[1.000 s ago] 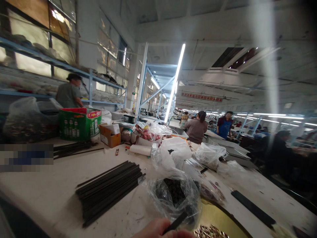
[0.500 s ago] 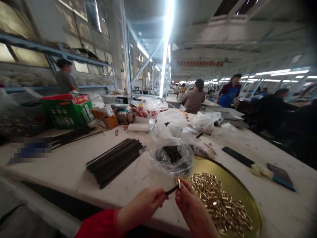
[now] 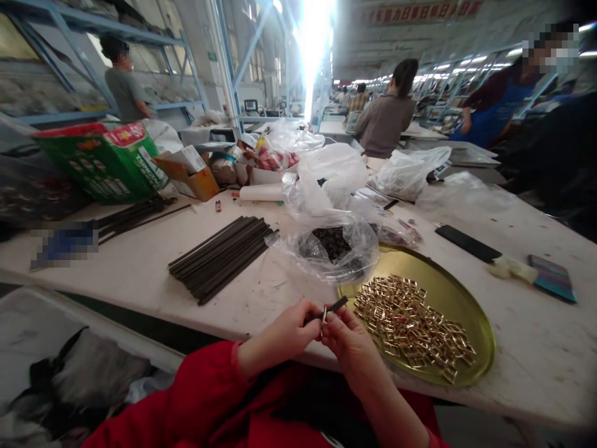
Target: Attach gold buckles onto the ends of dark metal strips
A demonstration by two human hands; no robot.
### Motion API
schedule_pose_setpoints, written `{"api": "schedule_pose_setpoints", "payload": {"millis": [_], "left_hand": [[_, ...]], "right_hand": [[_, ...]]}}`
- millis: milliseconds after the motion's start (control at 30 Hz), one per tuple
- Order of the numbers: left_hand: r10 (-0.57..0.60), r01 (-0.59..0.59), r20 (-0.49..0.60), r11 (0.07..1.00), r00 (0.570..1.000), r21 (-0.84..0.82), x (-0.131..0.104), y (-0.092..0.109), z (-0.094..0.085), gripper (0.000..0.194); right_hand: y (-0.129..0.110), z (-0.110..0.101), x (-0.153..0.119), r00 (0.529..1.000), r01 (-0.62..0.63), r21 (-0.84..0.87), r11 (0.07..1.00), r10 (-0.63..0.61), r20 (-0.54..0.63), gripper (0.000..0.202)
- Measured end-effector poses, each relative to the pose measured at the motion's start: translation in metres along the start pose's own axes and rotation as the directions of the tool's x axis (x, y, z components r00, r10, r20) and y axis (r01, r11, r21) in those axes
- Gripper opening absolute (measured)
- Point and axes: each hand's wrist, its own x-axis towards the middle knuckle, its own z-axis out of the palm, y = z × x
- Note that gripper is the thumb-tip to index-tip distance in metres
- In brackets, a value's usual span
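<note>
White tabletop [image 3: 135, 274] | round gold metal tray [image 3: 452, 292], right, heaped with rectangular gold buckles [image 3: 410, 323] | left hand [image 3: 291, 330] and right hand [image 3: 347, 336], closer together than before, pinch flat black strip [image 3: 339, 303] and single gold buckle [image 3: 324, 314] beside tray; strip's end now juts past buckle

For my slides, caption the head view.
Two bare hands hold a flat dark strip and gold metal buckle beside a round golden tray.

Holds left hand [image 3: 293, 326] and right hand [image 3: 349, 341] close together over the near edge of the surface [image 3: 256, 295], pinching with curled fingers [image 3: 334, 326].
</note>
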Motion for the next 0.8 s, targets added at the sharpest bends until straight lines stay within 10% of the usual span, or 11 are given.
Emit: {"api": "schedule_pose_setpoints", "payload": {"millis": [200, 800], "left_hand": [[-0.195, 0.24, 0.179, 0.928, 0.964, -0.285, 0.0, 0.002, -0.005, 0.014], [-0.157, 0.218, 0.193, 0.91, 0.969, -0.354, -0.003, -0.001, -0.011, 0.022]], "right_hand": [[0.0, -0.002, 0.004, 0.998, -0.006, -0.003, 1.0, 0.006, -0.067, 0.029], [0.008, -0.008, 0.0, 0.991, 0.117, -0.339, 0.934, -0.129, -0.015, 0.03]]}}
